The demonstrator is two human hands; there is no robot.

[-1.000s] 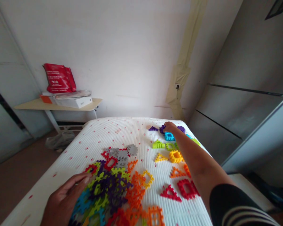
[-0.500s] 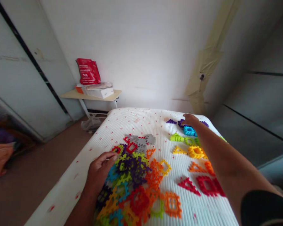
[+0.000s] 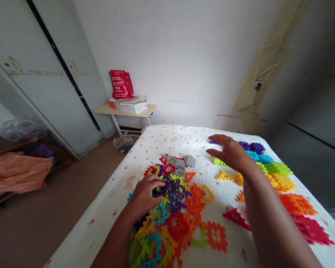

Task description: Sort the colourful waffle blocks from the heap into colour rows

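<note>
My left hand is over the left edge of a mixed pile of toothed plastic building pieces, its thumb and fingers apart and nothing visibly held. Purple pieces lie just right of its fingertips. My right hand hovers above the sorted pieces, thumb and fingers spread, with nothing in it. Part of a purple triangle shows by its fingertips. Stacks run in colour rows on the right: purple, blue, green, yellow, orange and red. My right forearm hides some.
The pieces lie on a white ribbed bed cover with small red marks. Behind it, a small table holds a red bag and a white box. Grey cabinets stand at both sides.
My right hand has drawn back from the far purple pieces, its fingers now spread. My left hand has moved right, further over the pile, and its fingers have opened. The view has turned left.
</note>
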